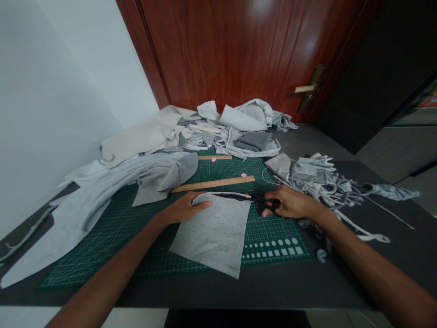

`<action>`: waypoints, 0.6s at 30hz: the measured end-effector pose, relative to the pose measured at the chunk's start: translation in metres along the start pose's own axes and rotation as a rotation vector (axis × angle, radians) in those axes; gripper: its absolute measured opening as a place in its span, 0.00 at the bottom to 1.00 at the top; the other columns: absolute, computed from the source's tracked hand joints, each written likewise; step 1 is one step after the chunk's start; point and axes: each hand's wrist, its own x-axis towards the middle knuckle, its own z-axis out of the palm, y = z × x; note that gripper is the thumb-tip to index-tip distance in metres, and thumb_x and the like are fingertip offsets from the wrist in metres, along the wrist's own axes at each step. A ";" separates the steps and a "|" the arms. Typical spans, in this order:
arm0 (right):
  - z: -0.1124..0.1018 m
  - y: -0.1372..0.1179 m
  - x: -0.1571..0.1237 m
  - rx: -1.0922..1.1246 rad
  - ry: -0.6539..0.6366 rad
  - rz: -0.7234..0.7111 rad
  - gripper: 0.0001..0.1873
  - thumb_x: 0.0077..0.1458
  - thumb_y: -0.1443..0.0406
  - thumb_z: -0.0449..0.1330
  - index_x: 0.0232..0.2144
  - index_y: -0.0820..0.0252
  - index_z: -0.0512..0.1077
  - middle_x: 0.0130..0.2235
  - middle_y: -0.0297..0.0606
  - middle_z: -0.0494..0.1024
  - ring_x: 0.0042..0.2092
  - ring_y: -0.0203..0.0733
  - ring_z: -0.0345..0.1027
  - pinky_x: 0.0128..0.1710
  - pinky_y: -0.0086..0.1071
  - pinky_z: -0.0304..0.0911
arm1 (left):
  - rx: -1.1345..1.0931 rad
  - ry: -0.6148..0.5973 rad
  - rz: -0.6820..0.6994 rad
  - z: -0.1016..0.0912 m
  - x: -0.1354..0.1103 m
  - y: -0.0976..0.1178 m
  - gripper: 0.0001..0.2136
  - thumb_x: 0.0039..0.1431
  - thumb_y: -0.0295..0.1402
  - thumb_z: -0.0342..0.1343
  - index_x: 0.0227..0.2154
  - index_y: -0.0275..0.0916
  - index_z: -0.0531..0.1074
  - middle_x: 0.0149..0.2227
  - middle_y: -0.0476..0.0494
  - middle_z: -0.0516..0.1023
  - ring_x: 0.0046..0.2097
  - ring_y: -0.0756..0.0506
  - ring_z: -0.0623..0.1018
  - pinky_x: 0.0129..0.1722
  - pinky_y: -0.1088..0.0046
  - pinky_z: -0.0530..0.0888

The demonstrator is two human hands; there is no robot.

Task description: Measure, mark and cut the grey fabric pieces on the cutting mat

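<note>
A grey square of fabric (215, 232) lies on the green cutting mat (112, 228). My left hand (187, 207) presses flat on the fabric's far left corner, fingers stretched out. My right hand (288, 202) grips black scissors (249, 197), whose blades run along the fabric's far edge toward the left. A thin strip of cloth curls up along that edge beside the blades.
A wooden ruler (213, 183) lies just beyond the hands, with a second ruler (215, 157) farther back. Grey cloth heaps (225, 127) sit at the back, a large grey piece (102, 191) on the left, cut strips (324, 180) on the right. A red door (239, 50) stands behind.
</note>
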 end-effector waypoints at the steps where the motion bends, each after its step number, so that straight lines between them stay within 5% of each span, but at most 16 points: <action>1: 0.000 0.000 0.000 -0.002 0.000 0.000 0.14 0.59 0.60 0.61 0.24 0.58 0.64 0.21 0.31 0.68 0.23 0.34 0.60 0.26 0.30 0.48 | 0.003 0.003 -0.004 0.000 0.000 0.000 0.22 0.61 0.52 0.57 0.52 0.44 0.79 0.50 0.47 0.83 0.53 0.38 0.80 0.56 0.64 0.74; 18: -0.002 -0.003 -0.001 -0.007 0.001 0.005 0.08 0.55 0.68 0.58 0.24 0.58 0.66 0.21 0.33 0.70 0.22 0.35 0.60 0.26 0.29 0.47 | 0.017 -0.012 0.026 0.000 0.000 0.000 0.21 0.63 0.51 0.55 0.50 0.44 0.79 0.47 0.47 0.84 0.50 0.39 0.81 0.54 0.66 0.75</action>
